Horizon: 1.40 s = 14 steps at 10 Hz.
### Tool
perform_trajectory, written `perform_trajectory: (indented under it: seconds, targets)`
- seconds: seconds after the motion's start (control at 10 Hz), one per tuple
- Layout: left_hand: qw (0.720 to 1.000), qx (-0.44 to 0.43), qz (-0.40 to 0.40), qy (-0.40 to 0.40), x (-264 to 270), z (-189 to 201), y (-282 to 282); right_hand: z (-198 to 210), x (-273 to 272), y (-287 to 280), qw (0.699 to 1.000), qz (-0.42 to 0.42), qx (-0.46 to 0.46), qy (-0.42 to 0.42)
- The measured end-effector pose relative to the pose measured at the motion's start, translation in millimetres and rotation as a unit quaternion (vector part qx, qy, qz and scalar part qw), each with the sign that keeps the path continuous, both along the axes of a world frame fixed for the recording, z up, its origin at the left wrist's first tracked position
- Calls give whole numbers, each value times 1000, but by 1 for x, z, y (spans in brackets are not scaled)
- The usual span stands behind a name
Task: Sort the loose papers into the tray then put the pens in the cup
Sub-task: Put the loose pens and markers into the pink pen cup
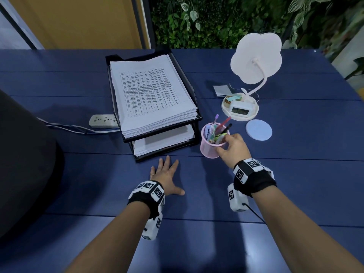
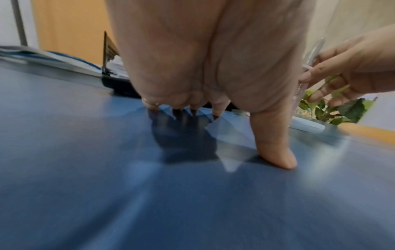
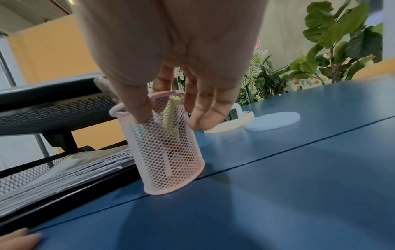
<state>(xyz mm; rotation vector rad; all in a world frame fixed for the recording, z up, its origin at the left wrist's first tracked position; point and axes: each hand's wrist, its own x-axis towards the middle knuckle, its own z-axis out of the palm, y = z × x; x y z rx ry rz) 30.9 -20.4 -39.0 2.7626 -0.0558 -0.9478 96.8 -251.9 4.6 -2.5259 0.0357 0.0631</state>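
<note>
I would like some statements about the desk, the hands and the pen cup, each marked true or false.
1. The left hand lies flat on the blue table, fingers spread. True.
2. The pink mesh cup is lying on its side. False: it stands upright beside the black paper tray.
3. The right hand is at the cup, thumb on its near wall and fingers by the rim. True.
4. The top tier of the tray is empty. False: a thick stack of printed papers fills it.
5. The cup holds nothing. False: pens and other items stick out of it.
</note>
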Motion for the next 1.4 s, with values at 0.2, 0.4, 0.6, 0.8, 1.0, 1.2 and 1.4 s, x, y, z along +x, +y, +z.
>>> perform_trajectory:
  seconds: [0.2, 0.4, 0.6, 0.8, 1.0, 1.2, 1.4]
  targets:
    - [1000, -7, -8, 16, -3, -4, 5, 5, 22, 5, 999, -20, -34, 6]
    - [1000, -16, -10, 23, -3, -4, 5, 7, 41, 13, 998, -23, -50, 14]
    - [999, -11, -10, 33, -3, -2, 5, 8, 52, 22, 998, -34, -49, 11]
    - [999, -6, -10, 38, -2, -1, 4, 11, 58, 23, 998, -36, -46, 11]
    - [999, -9, -11, 41, -2, -1, 4, 17, 62, 20, 997, -17, -46, 57]
    - [999, -6, -12, 42, -1, -1, 5, 22, 61, 15, 996, 15, -40, 74]
    - [999, 13, -7, 45, 0, 7, 1, 27, 47, 12, 997, -58, 24, 53]
